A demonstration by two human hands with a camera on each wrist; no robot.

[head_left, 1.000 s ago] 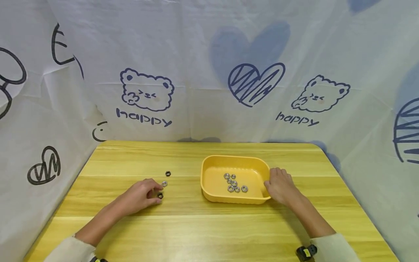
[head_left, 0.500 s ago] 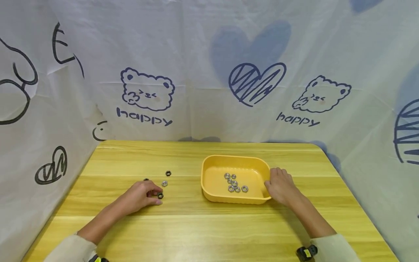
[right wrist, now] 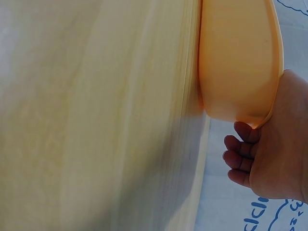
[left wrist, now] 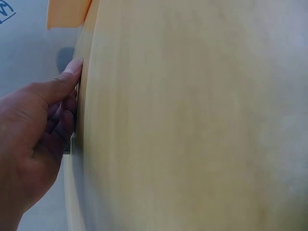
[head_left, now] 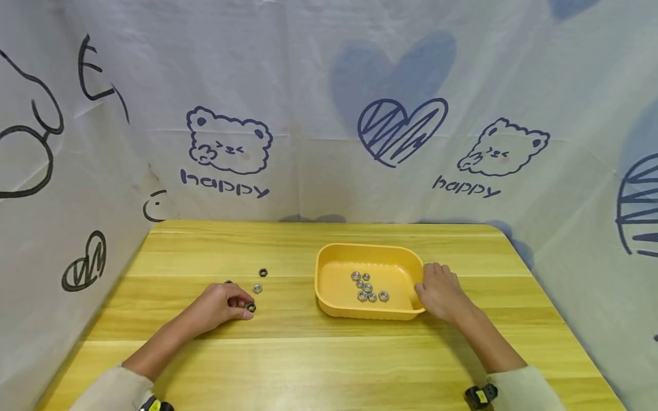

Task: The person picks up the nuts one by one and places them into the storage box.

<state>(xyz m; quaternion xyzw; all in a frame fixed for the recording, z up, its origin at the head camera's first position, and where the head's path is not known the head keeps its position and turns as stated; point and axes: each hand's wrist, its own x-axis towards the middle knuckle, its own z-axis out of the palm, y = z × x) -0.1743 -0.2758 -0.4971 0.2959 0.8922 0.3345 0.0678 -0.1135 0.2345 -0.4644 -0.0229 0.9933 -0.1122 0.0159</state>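
In the head view my left hand (head_left: 221, 307) is low over the left part of the table, its thumb and index finger pinching a black hex nut (head_left: 251, 307). In the left wrist view the hand (left wrist: 41, 127) hides that nut. Just beyond the fingers lie a silver nut (head_left: 257, 289) and a second black nut (head_left: 263, 273). Another dark nut (head_left: 228, 282) peeks out behind the hand. My right hand (head_left: 443, 291) grips the right end of a yellow plastic tray (head_left: 329, 309), thumb over the rim. Several silver nuts (head_left: 367, 287) lie inside, left of its middle.
The wood-grain table (head_left: 308, 365) ends at a white cloth (head_left: 319, 171) printed with bears and hearts, which hangs behind and along both sides. The tray stands right of the table's middle, apart from the loose nuts.
My left thumb and index finger have closed in on the black nut, and the hand has drawn back slightly, uncovering the dark nut behind it. The right hand and tray stay put.
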